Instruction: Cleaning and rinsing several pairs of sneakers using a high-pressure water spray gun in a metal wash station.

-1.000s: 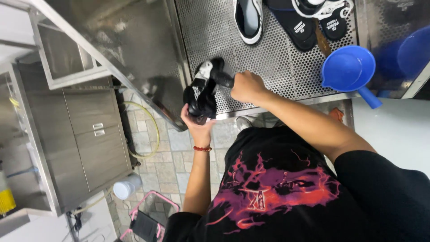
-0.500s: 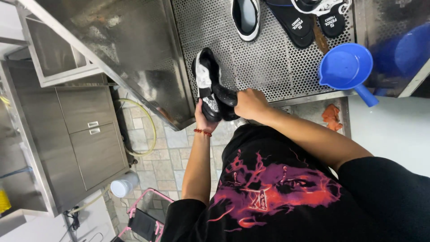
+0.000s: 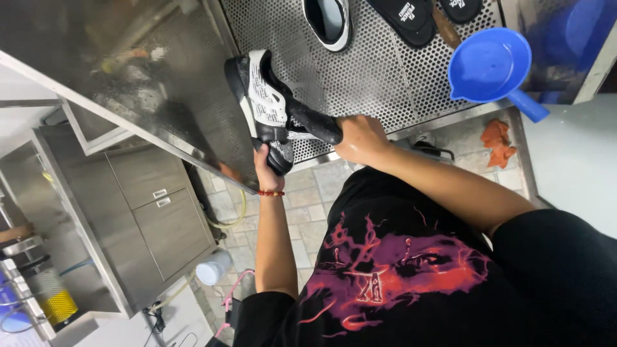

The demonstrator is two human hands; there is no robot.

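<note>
My left hand (image 3: 267, 168), with a red bracelet at the wrist, grips a black and white sneaker (image 3: 262, 99) by its lower end and holds it tilted over the edge of a perforated steel surface (image 3: 366, 77). My right hand (image 3: 360, 138) is closed round a black brush (image 3: 315, 125) whose far end lies against the sneaker's side. Both arms reach out from my black shirt with its red print.
On the perforated surface lie a second sneaker (image 3: 328, 19), two black insoles (image 3: 408, 16) and a blue scoop (image 3: 491, 64). A blue tub (image 3: 572, 35) stands at the top right. An orange cloth (image 3: 498, 142), a white container (image 3: 212, 266) and a steel drawer cabinet (image 3: 154, 212) are on the tiled floor.
The sneaker has been lifted and turned so its white side faces up, and now stretches farther over the steel surface. My right hand with the brush stayed against it.
</note>
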